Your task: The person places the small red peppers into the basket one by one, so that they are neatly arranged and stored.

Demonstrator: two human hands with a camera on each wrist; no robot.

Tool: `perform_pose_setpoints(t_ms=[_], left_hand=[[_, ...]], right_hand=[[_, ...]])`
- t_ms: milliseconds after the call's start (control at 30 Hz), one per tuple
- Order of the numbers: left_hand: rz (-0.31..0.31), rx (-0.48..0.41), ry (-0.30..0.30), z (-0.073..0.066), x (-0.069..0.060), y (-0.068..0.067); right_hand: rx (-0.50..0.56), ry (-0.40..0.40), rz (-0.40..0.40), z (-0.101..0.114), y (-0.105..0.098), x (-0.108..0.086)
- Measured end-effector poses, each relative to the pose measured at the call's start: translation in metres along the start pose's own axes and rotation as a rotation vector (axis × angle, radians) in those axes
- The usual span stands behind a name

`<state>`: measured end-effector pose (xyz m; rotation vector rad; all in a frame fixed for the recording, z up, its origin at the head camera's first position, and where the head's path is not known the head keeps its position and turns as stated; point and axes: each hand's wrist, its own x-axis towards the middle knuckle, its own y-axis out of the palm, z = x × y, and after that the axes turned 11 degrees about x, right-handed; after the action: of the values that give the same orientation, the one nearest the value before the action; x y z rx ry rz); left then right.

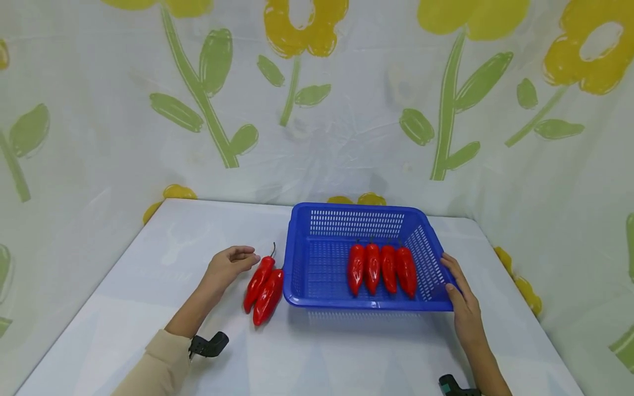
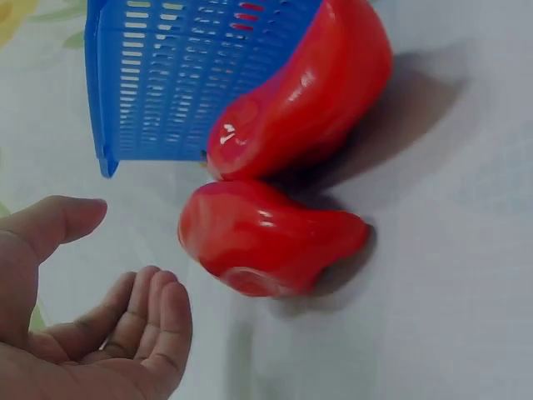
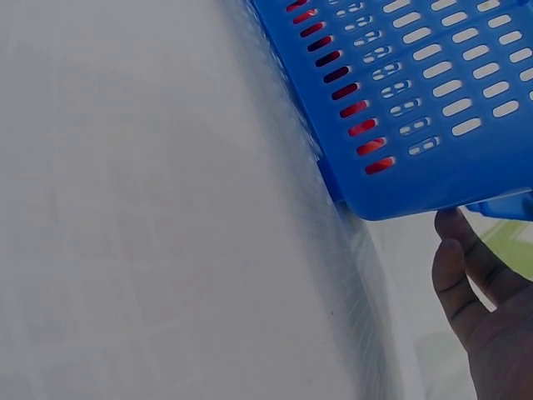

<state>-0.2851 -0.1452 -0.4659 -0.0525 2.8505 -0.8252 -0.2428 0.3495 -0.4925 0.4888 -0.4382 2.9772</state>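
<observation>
A blue plastic basket [image 1: 324, 301] holds several red chili peppers [image 1: 372, 268], side by side in its right half. My right hand [image 1: 465, 316] grips the basket's right rim near the front corner; in the right wrist view, fingers [image 3: 450, 265] touch the rim's underside. Two more red peppers lie on the table against the basket's left side: one with a curved stem [image 1: 260, 283] and one nearer the front [image 1: 269, 297]. Just left of them is my left hand [image 1: 227, 268], holding nothing. In the left wrist view its thumb and fingers [image 2: 171, 325] stand apart, short of the peppers.
The white table [image 1: 238, 363] extends around the basket, with its back edge just behind it. A flower-printed cloth [image 1: 346, 154] hangs at the back and both sides. Each wrist wears a small black camera [image 1: 210, 345].
</observation>
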Motion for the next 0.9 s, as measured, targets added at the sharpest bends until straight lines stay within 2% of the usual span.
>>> perform_pose_setpoints(t_ms=[133, 300, 600, 900], left_hand=[[-0.002, 0.090, -0.032, 0.004, -0.005, 0.004], [0.002, 0.181, -0.041, 0.002, -0.011, 0.006], [0.020, 0.287, -0.039, -0.001, -0.009, 0.007], [0.043, 0.334, -0.046, -0.003, -0.009, 0.010]], right_hand=[[0.005, 0.010, 0.007, -0.001, 0.000, -0.001], [0.007, 0.016, 0.010, -0.003, 0.000, -0.002], [0.015, -0.003, 0.000, 0.001, 0.001, 0.000], [0.011, 0.006, -0.002, 0.002, 0.001, 0.000]])
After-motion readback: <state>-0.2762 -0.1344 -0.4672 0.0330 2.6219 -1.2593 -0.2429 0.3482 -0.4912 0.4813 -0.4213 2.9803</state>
